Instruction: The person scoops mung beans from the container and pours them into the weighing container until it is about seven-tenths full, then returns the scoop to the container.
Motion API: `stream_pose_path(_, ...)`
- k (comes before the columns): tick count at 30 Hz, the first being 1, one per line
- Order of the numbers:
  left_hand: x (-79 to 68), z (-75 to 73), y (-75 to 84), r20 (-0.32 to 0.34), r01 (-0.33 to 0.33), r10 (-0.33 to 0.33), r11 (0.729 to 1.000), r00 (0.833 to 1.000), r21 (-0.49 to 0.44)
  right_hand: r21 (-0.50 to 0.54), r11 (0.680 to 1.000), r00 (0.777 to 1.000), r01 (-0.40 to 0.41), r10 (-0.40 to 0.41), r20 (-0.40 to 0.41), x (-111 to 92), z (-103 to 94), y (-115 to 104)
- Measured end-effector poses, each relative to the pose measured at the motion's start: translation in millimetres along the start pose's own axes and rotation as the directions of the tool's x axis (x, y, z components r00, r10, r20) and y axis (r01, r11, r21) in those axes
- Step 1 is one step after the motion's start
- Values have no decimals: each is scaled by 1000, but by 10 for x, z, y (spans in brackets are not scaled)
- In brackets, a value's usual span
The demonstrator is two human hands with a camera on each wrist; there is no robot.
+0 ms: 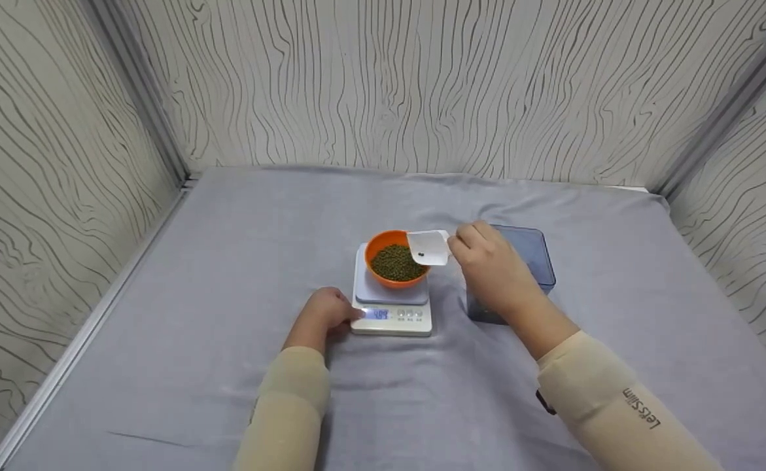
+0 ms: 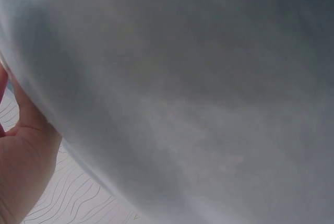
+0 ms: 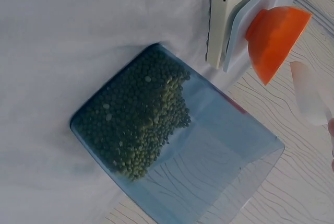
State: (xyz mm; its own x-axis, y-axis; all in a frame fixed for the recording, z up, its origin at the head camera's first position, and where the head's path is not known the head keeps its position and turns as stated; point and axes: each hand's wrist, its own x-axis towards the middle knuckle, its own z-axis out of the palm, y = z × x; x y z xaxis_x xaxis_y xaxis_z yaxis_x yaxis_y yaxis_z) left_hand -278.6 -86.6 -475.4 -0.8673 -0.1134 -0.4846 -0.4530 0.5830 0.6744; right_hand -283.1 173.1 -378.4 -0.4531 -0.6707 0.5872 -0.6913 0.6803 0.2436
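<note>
My right hand (image 1: 490, 265) grips the handle of a small white scoop (image 1: 432, 248), held over the right rim of an orange bowl (image 1: 389, 284). A dark speck or two lies in the scoop. Green beans (image 1: 396, 261), like mung beans, fill much of the bowl, which stands on the platform of a white kitchen scale (image 1: 392, 326) with a lit display. At the scale's lower left edge, my left hand (image 1: 327, 309) holds the side, a digit lying over the edge beside the display. Grey cloth mostly fills the left wrist view, where part of the left hand (image 2: 26, 161) shows.
Right of the scale stands a clear bluish bin (image 1: 530, 252), partly behind my right hand and forearm. The right wrist view shows more green beans (image 3: 141, 114) inside it. A wrinkled grey cloth (image 1: 258, 229) covers the table, with patterned panels (image 1: 369, 85) around it.
</note>
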Motion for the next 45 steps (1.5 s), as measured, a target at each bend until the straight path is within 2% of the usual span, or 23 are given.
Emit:
stream_pose_path(4,-2,5,0,-2,-5,5,1000,1000,-4,141,981,990,-137,141,-21,-34,16,40)
stream_pose_path(8,-8,2,1,-3,-15,15,1000,1000,-2,278,920,957,-277,290,-6,-62,7,83)
stream_pose_path(10,-9,4,1,0,-18,18,1000,1000,-4,340,867,926,-365,377,33,-79,-9,108)
stream_pose_path(13,-8,4,3,0,-22,22,1000,1000,-2,403,771,864,-494,489,124,-108,-41,161)
stream_pose_path(17,-7,6,7,-4,-17,17,1000,1000,-2,434,661,786,-612,572,235,-146,-100,248)
stream_pose_path(21,-4,11,8,-5,-11,10,1000,1000,-9,432,593,729,-679,613,305,-195,-177,337)
stream_pose_path(23,-5,11,10,-5,-8,8,1000,1000,-11,427,572,709,-700,624,328,-224,-225,381)
stream_pose_path(29,-1,8,13,-5,-2,2,1000,1000,-16,393,548,673,-738,639,373,-329,-380,524)
stream_pose_path(32,5,7,9,-3,-1,1,1000,1000,-13,370,557,668,-744,632,392,-388,-469,613)
stream_pose_path(35,2,7,3,-2,-5,5,1000,1000,-15,347,578,674,-739,614,411,-447,-558,715)
stream_pose_path(42,24,20,-15,-6,-29,29,999,1000,-15,298,597,658,-745,583,476,-545,-773,962)
stream_pose_path(45,24,22,-14,-6,-31,31,999,1000,-20,269,622,663,-735,579,474,-570,-827,1039)
